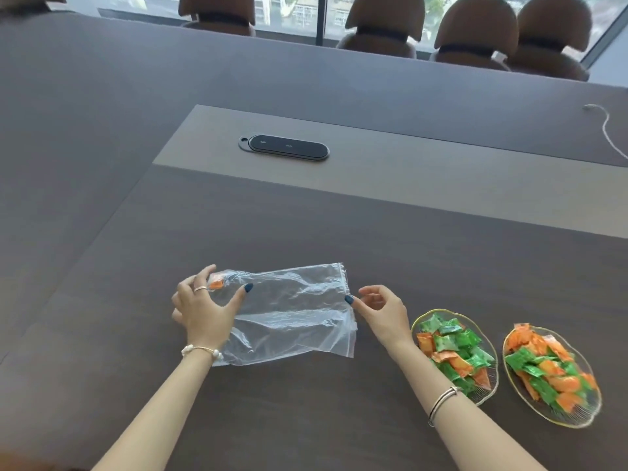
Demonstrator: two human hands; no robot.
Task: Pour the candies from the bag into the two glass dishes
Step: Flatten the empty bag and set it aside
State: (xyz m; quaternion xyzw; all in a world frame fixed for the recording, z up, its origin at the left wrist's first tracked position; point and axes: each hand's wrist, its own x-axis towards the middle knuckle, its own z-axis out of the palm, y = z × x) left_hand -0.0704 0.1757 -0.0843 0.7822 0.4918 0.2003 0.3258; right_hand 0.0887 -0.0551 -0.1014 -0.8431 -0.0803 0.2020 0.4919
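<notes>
A clear plastic zip bag (pixel 289 311) lies flat on the dark table. One orange candy (pixel 216 284) sits in its far left corner. My left hand (pixel 204 309) rests on that left end with fingers spread, not gripping. My right hand (pixel 382 309) pinches the bag's zip edge on the right between thumb and fingers. Two gold-rimmed glass dishes stand to the right: the nearer left dish (pixel 492 389) and the right dish (pixel 593 407). Both hold piles of green and orange wrapped candies (pixel 453 351).
A black oval control panel (pixel 284 148) is set into the table's lighter centre strip. A white cord (pixel 608 130) trails at the far right. Several brown chairs (pixel 475 32) line the far side under the windows.
</notes>
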